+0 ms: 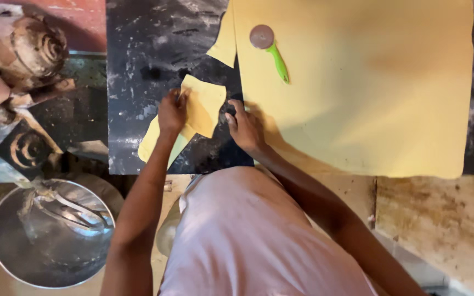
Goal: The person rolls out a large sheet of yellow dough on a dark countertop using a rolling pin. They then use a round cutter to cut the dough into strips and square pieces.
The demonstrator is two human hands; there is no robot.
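Your left hand (172, 111) is curled, fingers bent down onto the upper left edge of a small cut piece of yellow dough (204, 105), pinching or pressing it; the fingertips are folded under, so you cannot tell whether they grip the edge or only rest on it. Your right hand (244, 127) lies just to the right of that same piece, fingers loosely bent and close together, the tips touching the dark floured board (149, 60) at the piece's right edge, with nothing held in it. The cut piece sits between your two hands, and a second, paler strip of dough (152, 141) pokes out from under your left wrist, overlapped by the first. Beyond your right hand and stretching well off to its right lies the large rolled sheet of dough (368, 93), its near left edge touching your right wrist. On that sheet, well above your right hand, rests a wheel cutter with a green handle (271, 50), untouched by either hand. Another small flap of dough (225, 44) hangs off the sheet's left edge just beside the cutter. Far below and to the left of your left arm stands a round metal bowl (6, 257) holding a clear crumpled plastic bag (64, 214); what is inside the bag cannot be made out.
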